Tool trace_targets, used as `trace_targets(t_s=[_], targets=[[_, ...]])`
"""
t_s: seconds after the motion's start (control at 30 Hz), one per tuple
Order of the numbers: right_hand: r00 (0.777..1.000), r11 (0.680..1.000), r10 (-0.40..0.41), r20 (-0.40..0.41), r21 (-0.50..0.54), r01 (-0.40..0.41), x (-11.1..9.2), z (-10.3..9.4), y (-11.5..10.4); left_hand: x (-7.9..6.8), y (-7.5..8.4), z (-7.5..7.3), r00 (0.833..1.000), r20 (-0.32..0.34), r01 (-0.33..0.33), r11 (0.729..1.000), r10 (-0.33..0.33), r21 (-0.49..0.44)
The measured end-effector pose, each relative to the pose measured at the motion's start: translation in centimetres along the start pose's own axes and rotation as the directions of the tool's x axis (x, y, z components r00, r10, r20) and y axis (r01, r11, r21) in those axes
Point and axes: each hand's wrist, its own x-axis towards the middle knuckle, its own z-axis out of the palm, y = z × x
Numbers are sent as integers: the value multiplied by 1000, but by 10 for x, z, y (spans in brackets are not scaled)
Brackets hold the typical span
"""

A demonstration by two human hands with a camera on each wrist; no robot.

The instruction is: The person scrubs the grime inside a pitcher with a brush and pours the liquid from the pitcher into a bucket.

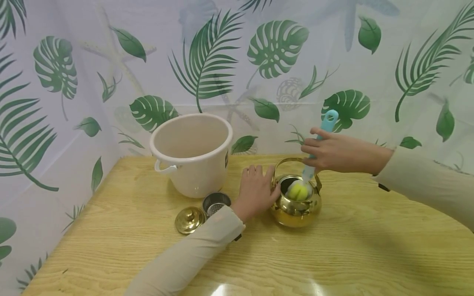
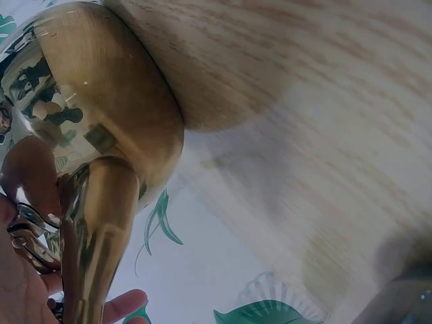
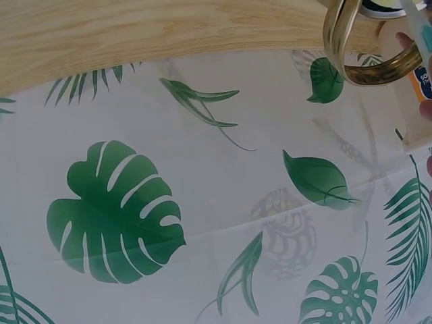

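A shiny brass kettle (image 1: 296, 218) stands upright on the table, its lid off. My left hand (image 1: 256, 191) holds it at the left side, with the thumb near the rim. In the left wrist view the spout (image 2: 101, 223) runs between thumb and fingers. My right hand (image 1: 333, 151) grips the light-blue handle of a sponge brush (image 1: 330, 120) above the kettle. Its yellow and white sponge head (image 1: 298, 191) sits in the kettle's mouth, its lower part hidden. The raised kettle handle (image 3: 335, 40) arches beside the brush in the right wrist view.
Left of the kettle, the brass lid (image 1: 189, 220) and a metal strainer (image 1: 214, 201) lie on the wooden table (image 1: 333, 255). A white bucket (image 1: 196, 174) with a carrying handle stands behind them. A leaf-patterned curtain (image 1: 229, 61) hangs along the table's back.
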Motion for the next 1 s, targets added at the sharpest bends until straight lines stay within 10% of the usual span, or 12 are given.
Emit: trace_targets(t_s=[0.53, 1.0], targets=[[976, 985, 128, -178, 142, -103, -8, 12, -8, 1, 1, 1, 1000, 19, 20, 1000, -20, 19], [911, 945, 325, -255, 127, -301, -22, 22, -41, 1, 1, 3, 999, 48, 24, 1000, -24, -13]])
